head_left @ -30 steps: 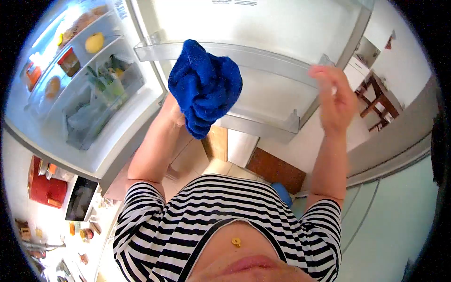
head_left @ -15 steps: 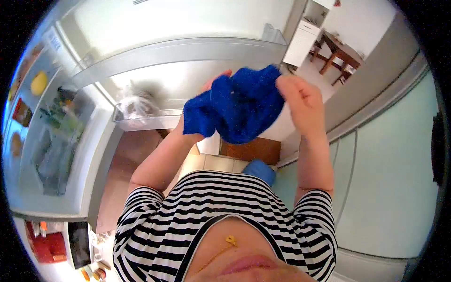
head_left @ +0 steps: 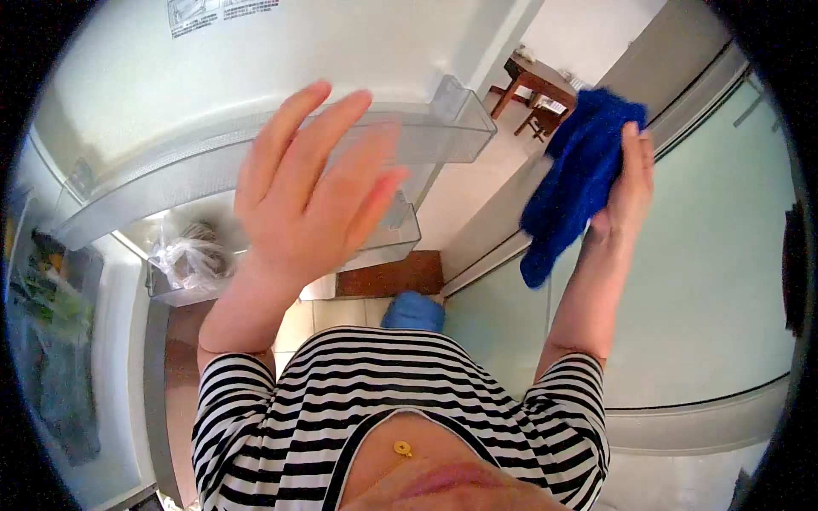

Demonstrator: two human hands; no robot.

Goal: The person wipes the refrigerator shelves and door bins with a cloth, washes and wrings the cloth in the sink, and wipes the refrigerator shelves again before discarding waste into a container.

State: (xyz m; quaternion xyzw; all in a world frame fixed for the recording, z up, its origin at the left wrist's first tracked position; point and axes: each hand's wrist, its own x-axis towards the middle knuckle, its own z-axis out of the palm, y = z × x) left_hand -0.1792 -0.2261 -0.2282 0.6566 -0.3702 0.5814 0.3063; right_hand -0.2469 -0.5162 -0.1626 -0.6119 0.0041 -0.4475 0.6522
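My left hand [head_left: 302, 200] is raised with its fingers spread and holds nothing. It is in front of the clear door shelf [head_left: 170, 189] of the open fridge, and I cannot tell whether it touches it. My right hand [head_left: 626, 187] grips a dark blue cloth [head_left: 575, 166], held up to the right, away from the fridge door. The cloth hangs bunched and slanting, its lower end pointing down and left. Part of my right palm is hidden behind it.
A lower door shelf [head_left: 388, 243] holds a tied plastic bag [head_left: 192, 255]. Drawers with greens [head_left: 51, 289] stand inside the fridge at left. Pale green glass panels [head_left: 699, 281] line the right. A blue object [head_left: 415, 311] is on the floor. A wooden table [head_left: 537, 78] stands beyond.
My left hand has let go of the cloth and opened. My right hand has carried the cloth rightward. The view has shifted, showing more of the fridge door and its label.
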